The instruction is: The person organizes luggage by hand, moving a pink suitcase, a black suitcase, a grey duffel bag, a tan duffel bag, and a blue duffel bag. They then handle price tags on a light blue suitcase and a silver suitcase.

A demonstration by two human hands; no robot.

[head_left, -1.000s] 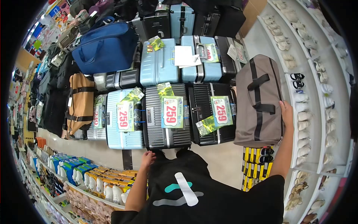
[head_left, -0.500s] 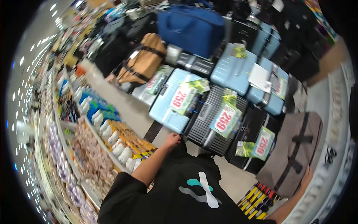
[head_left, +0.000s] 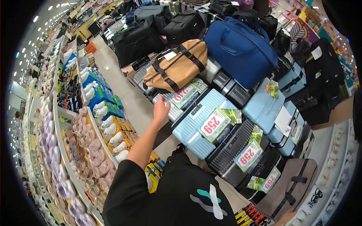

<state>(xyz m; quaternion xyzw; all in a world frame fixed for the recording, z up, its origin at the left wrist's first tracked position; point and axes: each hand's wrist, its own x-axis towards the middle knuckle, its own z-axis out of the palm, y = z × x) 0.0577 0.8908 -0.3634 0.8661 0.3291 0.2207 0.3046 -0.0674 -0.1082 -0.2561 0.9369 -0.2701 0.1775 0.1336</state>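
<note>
Grey cloth made the bag (head_left: 279,185) at the right end of the row, next to the black case (head_left: 267,164), and the right hand (head_left: 285,217) was at its near end; how firmly it held, or whether it merely rested there, I could not tell. Handling this well likely called for a light, flat palm, since soft sides would fold under a hard push, and a left elbow kept clear of the white shoes (head_left: 110,130). The left hand (head_left: 161,110) had loosely bent fingers and no visible load, near the silver case (head_left: 175,112), contact unclear. Half a second earlier it was by the light-blue case (head_left: 192,132); since then the view had swung left, bringing the tan bag (head_left: 183,67) closer to the middle.
</note>
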